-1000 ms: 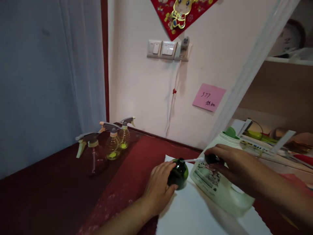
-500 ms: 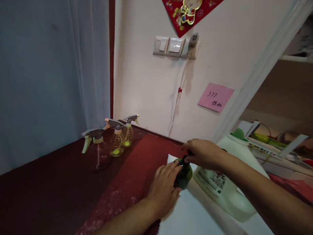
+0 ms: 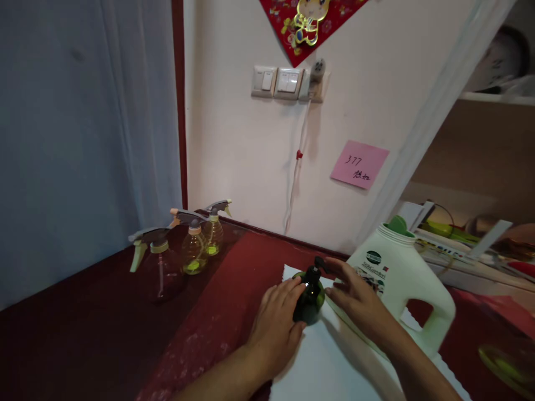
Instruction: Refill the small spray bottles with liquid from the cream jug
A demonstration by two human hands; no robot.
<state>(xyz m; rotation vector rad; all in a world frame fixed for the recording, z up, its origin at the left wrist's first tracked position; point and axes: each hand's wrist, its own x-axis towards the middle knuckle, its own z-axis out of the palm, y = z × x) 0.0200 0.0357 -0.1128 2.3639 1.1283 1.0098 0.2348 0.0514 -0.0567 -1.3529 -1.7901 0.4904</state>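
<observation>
A small dark green round bottle (image 3: 310, 301) with a black pump head stands on a white sheet (image 3: 321, 362). My left hand (image 3: 273, 326) curls round its left side and holds it. On the bottle's right, my right hand (image 3: 355, 298) lies with its fingers stretched out, its fingertips close to the pump head; nothing shows in it. Just behind my right hand stands a large white jug (image 3: 401, 278) with a green cap and a handle.
Three spray bottles (image 3: 184, 248) stand at the back left on a dark red table (image 3: 104, 334). A wall with switches (image 3: 276, 82) and a pink note (image 3: 358, 165) rises behind. Shelves with clutter (image 3: 472, 239) are at the right.
The pump head, held by my right hand a second ago, now sits on the green bottle. My right hand has dropped beside the bottle with its fingers apart. The white jug now stands upright.
</observation>
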